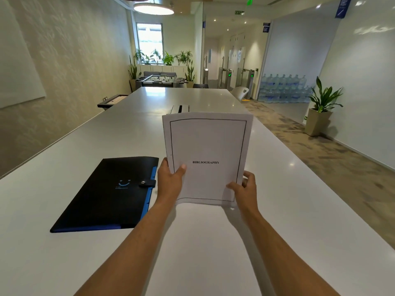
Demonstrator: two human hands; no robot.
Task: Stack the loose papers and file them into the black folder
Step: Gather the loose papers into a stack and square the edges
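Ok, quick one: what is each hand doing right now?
Left hand: closed on the left edge of the paper stack, thumb on the front page.
Right hand: closed on the stack's lower right corner; the stack is held upright.

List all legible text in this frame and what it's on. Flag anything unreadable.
"BIBLIOGRAPHY": top sheet of the papers, held upright in left hand and right hand.
"EXIT": green ceiling sign, partly cut off.
Black folder: blue smile logo with small print beneath, too small to read.
Blue wall signs: blurred, unreadable.
Water bottles: labels unreadable.
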